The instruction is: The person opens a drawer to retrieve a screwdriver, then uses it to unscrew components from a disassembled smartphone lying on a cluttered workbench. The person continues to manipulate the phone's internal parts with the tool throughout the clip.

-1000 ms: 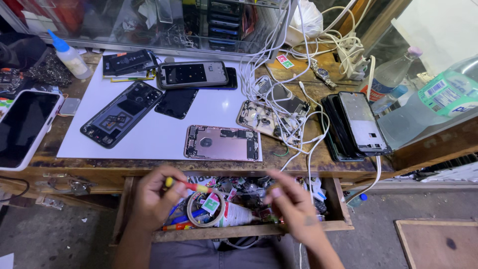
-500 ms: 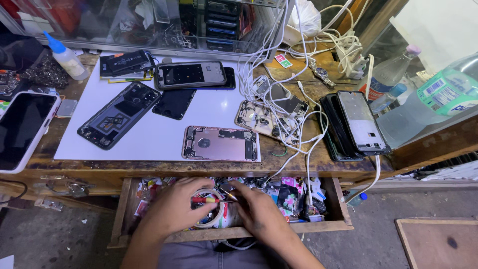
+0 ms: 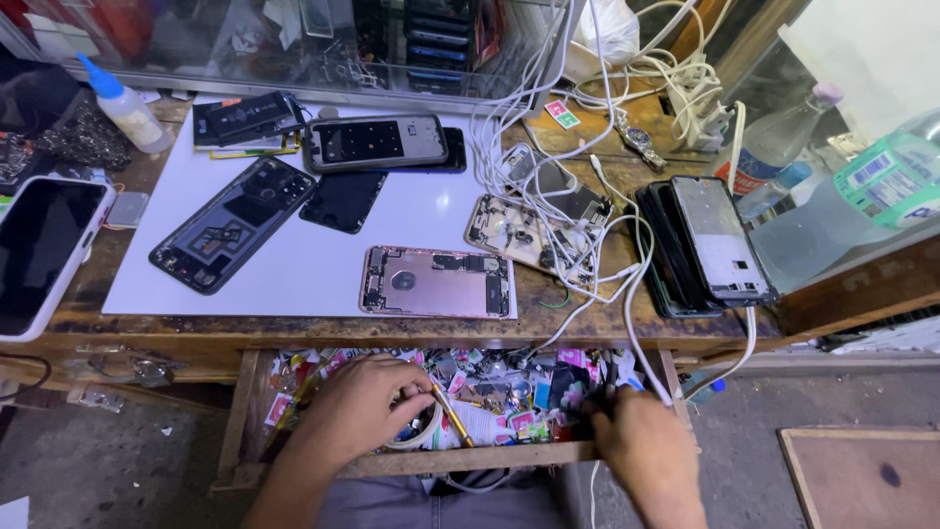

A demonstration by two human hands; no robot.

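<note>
An open wooden drawer (image 3: 460, 458) under the bench is full of small colourful parts and packets. My left hand (image 3: 357, 407) reaches into its left half, fingers curled over a roll of tape (image 3: 428, 428) and touching a thin yellow-handled tool (image 3: 452, 418). My right hand (image 3: 641, 446) rests at the drawer's right end, fingers among dark parts; what it holds is hidden. Above the drawer, a pink opened phone housing (image 3: 438, 282) lies on a white mat (image 3: 294, 269).
Several opened phones and screens lie on the mat, with a black phone chassis (image 3: 235, 223) at left and stacked frames (image 3: 710, 243) at right. Tangled white cables (image 3: 597, 225) hang over the bench edge. A glue bottle (image 3: 122, 103) stands far left.
My right hand has swung from the drawer's middle to its right end. My left hand stays over the tape roll. The red-and-yellow tool seen earlier is out of my left hand.
</note>
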